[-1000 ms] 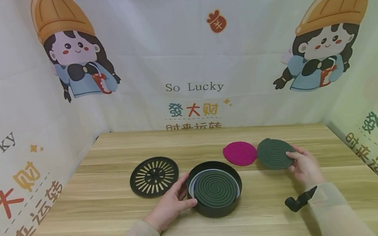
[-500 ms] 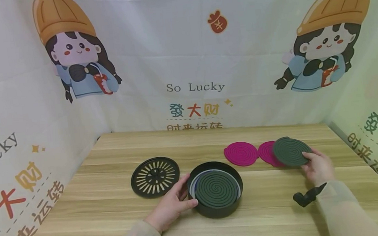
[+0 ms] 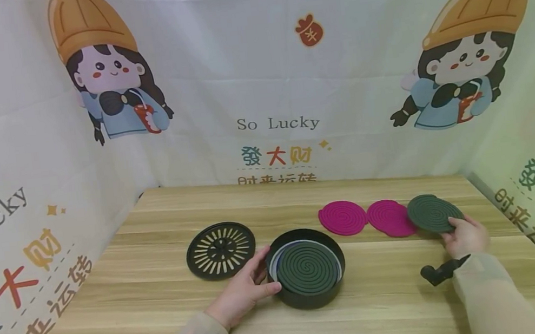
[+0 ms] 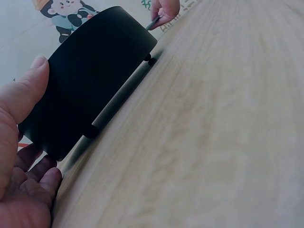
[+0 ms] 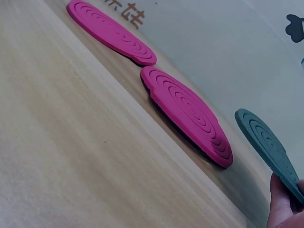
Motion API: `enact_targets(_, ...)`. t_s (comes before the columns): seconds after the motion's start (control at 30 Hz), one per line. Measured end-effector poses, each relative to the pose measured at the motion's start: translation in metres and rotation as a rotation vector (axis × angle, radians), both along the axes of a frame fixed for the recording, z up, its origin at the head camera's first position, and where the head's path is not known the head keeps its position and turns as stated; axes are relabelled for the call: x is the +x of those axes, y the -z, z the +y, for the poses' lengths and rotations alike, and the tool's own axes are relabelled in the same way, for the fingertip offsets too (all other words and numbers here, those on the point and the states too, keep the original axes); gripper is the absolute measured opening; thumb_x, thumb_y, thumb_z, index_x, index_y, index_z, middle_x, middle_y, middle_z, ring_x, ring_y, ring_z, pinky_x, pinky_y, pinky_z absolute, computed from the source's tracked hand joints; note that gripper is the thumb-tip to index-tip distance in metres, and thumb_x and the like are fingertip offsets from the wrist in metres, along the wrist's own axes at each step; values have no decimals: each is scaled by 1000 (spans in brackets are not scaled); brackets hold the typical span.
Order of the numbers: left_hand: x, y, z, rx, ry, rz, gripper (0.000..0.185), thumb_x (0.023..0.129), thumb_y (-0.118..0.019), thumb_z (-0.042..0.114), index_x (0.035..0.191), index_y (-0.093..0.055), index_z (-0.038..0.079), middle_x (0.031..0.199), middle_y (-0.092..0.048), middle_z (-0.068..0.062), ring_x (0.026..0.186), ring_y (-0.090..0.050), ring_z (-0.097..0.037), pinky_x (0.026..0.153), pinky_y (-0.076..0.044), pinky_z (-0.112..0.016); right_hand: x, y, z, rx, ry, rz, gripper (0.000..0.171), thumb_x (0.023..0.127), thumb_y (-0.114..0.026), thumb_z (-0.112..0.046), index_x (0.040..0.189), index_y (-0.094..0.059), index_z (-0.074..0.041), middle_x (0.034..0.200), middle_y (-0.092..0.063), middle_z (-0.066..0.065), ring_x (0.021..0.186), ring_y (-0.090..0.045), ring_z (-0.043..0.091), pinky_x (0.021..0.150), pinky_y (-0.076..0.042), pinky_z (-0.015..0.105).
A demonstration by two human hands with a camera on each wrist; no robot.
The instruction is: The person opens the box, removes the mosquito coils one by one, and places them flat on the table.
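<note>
A black round tin (image 3: 309, 288) (image 4: 90, 90) stands mid-table with a dark green spiral coil (image 3: 306, 267) lying in it. My left hand (image 3: 243, 292) (image 4: 21, 156) holds the tin's left wall, thumb at the front and fingers behind. My right hand (image 3: 465, 236) pinches the near edge of a second dark green coil (image 3: 434, 213) (image 5: 268, 147), held tilted just above the table at the right. Two magenta coils (image 3: 343, 217) (image 3: 390, 218) (image 5: 190, 111) lie flat on the wood to its left.
A black slotted lid (image 3: 220, 242) lies left of the tin. Printed fabric walls (image 3: 258, 81) close off the back and both sides of the wooden table (image 3: 117, 324). A black camera mount (image 3: 437, 271) sticks out from my right wrist.
My right hand has carried the green coil rightward, off a magenta coil it had covered, which now lies in plain view. The left hand and tin have stayed put.
</note>
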State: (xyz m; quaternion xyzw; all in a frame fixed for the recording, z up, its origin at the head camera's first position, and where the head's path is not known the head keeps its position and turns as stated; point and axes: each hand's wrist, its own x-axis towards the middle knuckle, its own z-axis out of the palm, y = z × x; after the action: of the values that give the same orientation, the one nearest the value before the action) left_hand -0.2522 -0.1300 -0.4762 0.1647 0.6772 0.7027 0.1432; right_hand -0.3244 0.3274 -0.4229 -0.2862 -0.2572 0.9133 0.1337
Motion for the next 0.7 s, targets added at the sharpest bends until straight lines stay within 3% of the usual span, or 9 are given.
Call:
enact_targets(0.13, 0, 0, 1, 4, 1, -4, 91, 84, -74, 8, 153, -15, 3, 158, -14, -20, 143, -14, -36, 113, -25, -41, -2, -1, 1, 32, 66, -43, 51, 89, -46, 19, 123, -46, -18, 154, -26, -10, 137, -26, 7, 107, -26, 27)
enact_targets(0.27, 1, 1, 0, 4, -2, -10, 93, 83, -75, 10, 153, -15, 4, 158, -14, -19, 144, -15, -35, 113, -27, -39, -2, -2, 2, 52, 120, -112, 63, 88, -50, 17, 136, -42, -23, 153, -24, -14, 138, -21, 3, 111, -20, 30)
enact_targets(0.37, 1, 1, 0, 0, -3, -11, 93, 82, -76, 11, 153, -16, 4, 158, -15, -19, 144, -14, -35, 112, -27, -39, -3, 0, 4, 24, 166, -145, 65, 86, -53, 17, 135, -42, -25, 153, -26, -14, 136, -23, 1, 112, -20, 32)
enact_targets(0.5, 1, 1, 0, 0, 5, -9, 92, 83, -75, 10, 153, -16, 3, 158, -15, -20, 144, -15, -35, 113, -27, -39, -5, 3, 7, -43, 242, -144, 55, 86, -52, 18, 123, -49, -22, 150, -31, -14, 134, -28, 2, 111, -22, 33)
enact_targets(0.7, 1, 0, 0, 4, 5, -3, 92, 83, -75, 11, 153, -15, 3, 158, -15, -20, 144, -15, -35, 112, -28, -37, -6, 3, 10, -92, 250, -142, 56, 92, -46, 11, 135, -44, -25, 151, -25, -18, 137, -20, 0, 114, -16, 33)
